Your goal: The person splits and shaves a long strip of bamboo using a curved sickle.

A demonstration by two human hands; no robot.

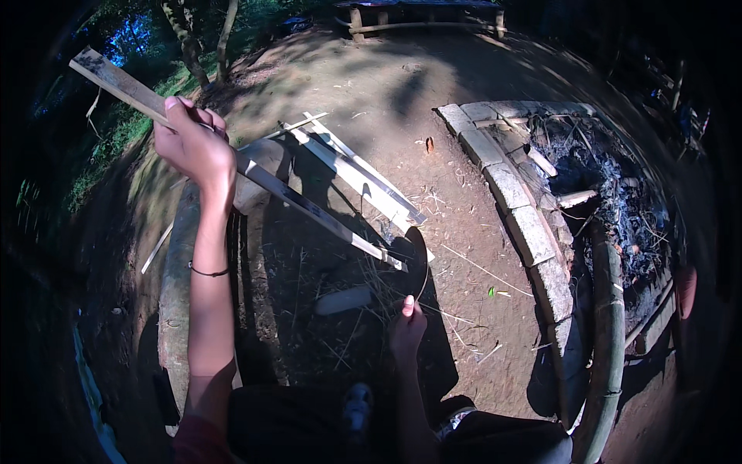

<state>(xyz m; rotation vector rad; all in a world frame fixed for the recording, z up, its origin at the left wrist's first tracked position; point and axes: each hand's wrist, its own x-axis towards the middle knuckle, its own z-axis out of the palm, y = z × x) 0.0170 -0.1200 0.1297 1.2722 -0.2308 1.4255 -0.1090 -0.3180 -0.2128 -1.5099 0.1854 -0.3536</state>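
Note:
My left hand [193,143], raised at the left, is closed round a long split bamboo strip [309,207]. The strip slants from the upper left down to the middle, its lower end close to a dark, curved blade [417,259]. My right hand [407,329] grips this knife low in the middle; the fist and shade hide its handle. Whether blade and strip touch, I cannot tell. Beyond them, several pale bamboo strips [348,172] lie on the ground, some with their far ends raised on a log.
A thick log [179,286] lies along my left side. To the right, a brick border [502,182] surrounds a fire pit with ash and charred wood [610,197]. A bamboo pole [609,340] runs beside it. Thin shavings litter the dirt, and a low bench [425,23] stands far off.

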